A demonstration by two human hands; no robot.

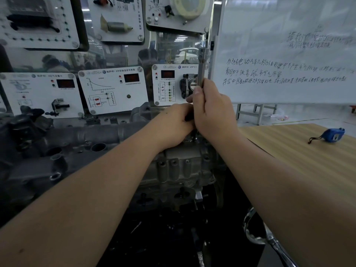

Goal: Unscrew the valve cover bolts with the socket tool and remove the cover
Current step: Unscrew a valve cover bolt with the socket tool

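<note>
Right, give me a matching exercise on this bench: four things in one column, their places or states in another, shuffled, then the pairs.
1. socket tool
2. tape measure
3. whiteboard
4. left hand

A. lying on the wooden table
B. held upright in the right hand
C. standing behind the table, covered in handwriting
D. low on the engine, at the tool's base

Pairs: 1-B, 2-A, 3-C, 4-D

An automotive training workshop: an engine block (179, 170) on a stand, sensor demonstration panels (113, 89) behind it, a handwritten whiteboard (289, 54), and a car (185, 53) beyond.
</note>
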